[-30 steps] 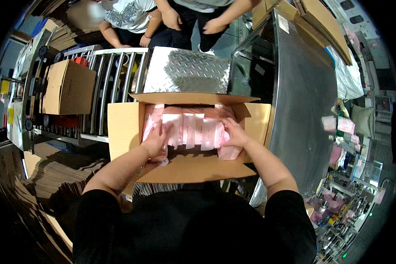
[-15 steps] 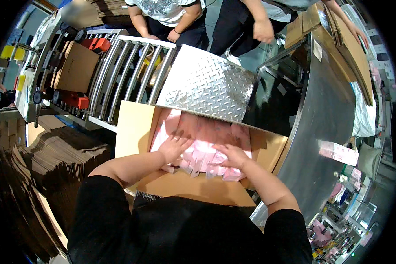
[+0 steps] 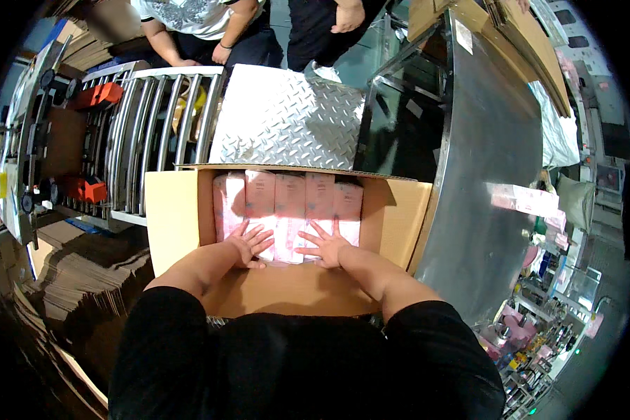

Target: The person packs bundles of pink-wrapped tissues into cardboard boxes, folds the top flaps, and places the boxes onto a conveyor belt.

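Several pink packs [image 3: 290, 199] stand side by side in a row inside an open cardboard box [image 3: 294, 292] in front of me. My left hand [image 3: 249, 243] lies with fingers spread on the near part of the packs, left of the middle. On their right side my right hand [image 3: 327, 242] rests the same way, fingers apart. Neither hand grips anything. The box's flaps are folded outward, with the left flap [image 3: 171, 217] bright in the light and the right flap [image 3: 403, 217] beside a metal table.
Beyond the box lies a diamond-plate metal sheet [image 3: 290, 119], joined on the left by a roller conveyor [image 3: 162, 133]. A grey metal table [image 3: 486, 175] flanks the right. Stacked flat cardboard [image 3: 91, 262] fills the lower left. Two people are at the far side.
The packs now sit flatter and in a neater row inside the box. Both hands have drawn back to their near edge. My view has shifted, moving the surroundings leftward.
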